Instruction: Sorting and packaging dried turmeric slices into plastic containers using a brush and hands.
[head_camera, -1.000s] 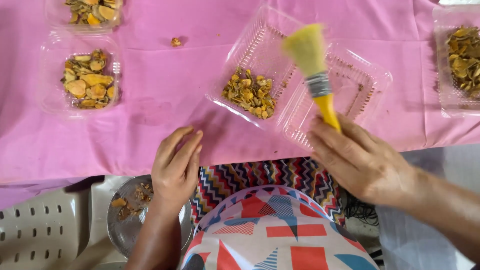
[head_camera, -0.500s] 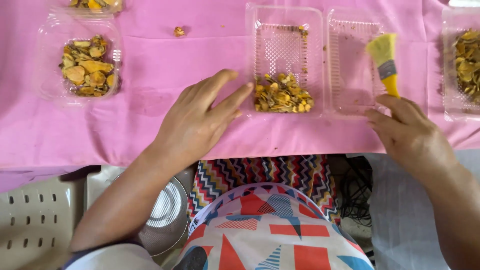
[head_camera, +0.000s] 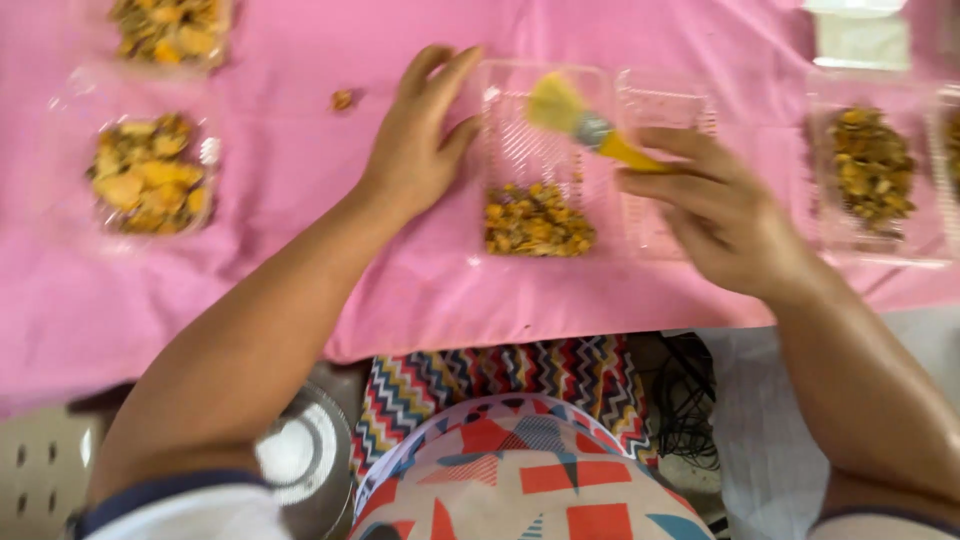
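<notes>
An open clear plastic clamshell container lies on the pink tablecloth, with a heap of yellow-orange dried pieces in its near part. My left hand rests flat against the container's left edge, fingers apart. My right hand grips the yellow handle of a small brush, whose pale yellow bristles sit over the container's far part.
Other clear containers of dried pieces stand at the left, far left and right. One loose piece lies on the cloth. A metal bowl and a plastic chair sit below the table edge.
My left hand has moved up from the table edge to the container's left side. My right hand has swung the brush left, over the container. The container now lies square to me.
</notes>
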